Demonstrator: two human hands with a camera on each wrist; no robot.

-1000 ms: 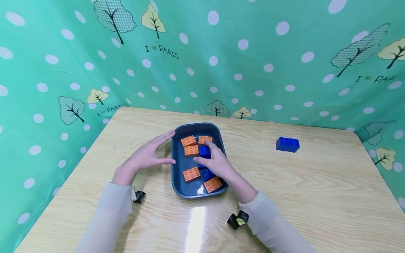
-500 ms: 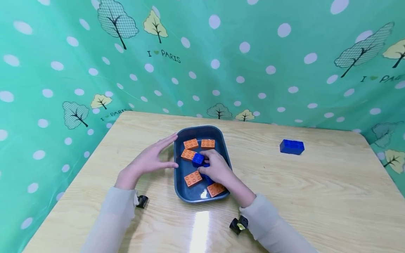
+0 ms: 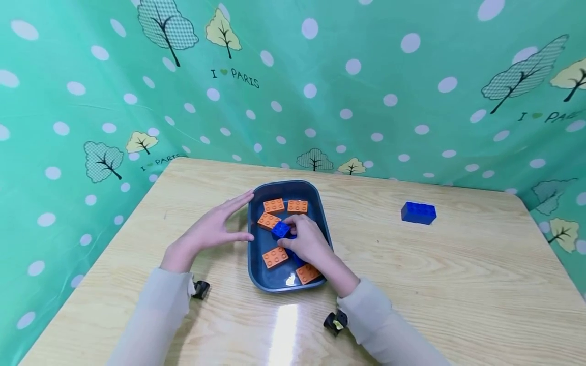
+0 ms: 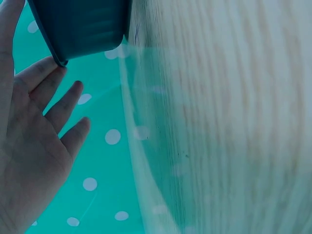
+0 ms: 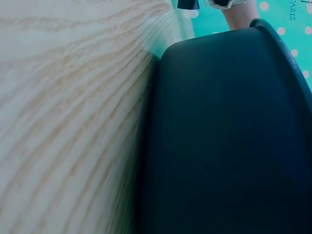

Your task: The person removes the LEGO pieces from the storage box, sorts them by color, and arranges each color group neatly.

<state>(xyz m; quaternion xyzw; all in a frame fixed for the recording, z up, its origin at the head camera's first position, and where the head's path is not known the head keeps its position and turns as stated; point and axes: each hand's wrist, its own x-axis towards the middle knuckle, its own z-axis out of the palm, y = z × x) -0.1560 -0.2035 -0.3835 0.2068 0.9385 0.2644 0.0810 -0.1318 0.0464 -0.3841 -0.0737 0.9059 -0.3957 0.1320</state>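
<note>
A dark blue tray (image 3: 251, 264) on the table holds several orange bricks (image 3: 275, 257) and blue bricks. Reaching over its right side, my right hand (image 3: 308, 240) pinches a blue brick (image 3: 281, 230) between thumb and fingers. That brick lies close against an orange brick (image 3: 269, 221); whether they touch is unclear. More blue brick shows partly beneath the right hand. My left hand (image 3: 206, 231) is spread at the tray's left side, its fingertips and thumb at the rim. In the left wrist view, the left hand's fingers (image 4: 73, 105) are straight. The right wrist view shows mostly the tray's outer wall (image 5: 219, 136).
A single blue brick (image 3: 418, 213) stands apart on the wooden table (image 3: 458, 269), right of the tray. Behind the table hangs a green dotted curtain (image 3: 274, 76). Small black wrist cameras (image 3: 335, 322) are strapped at both sleeves.
The right hand has shifted slightly left and down with the blue brick, which has turned. The orange brick beside it has tilted and moved left. The left hand stays at the tray's rim.
</note>
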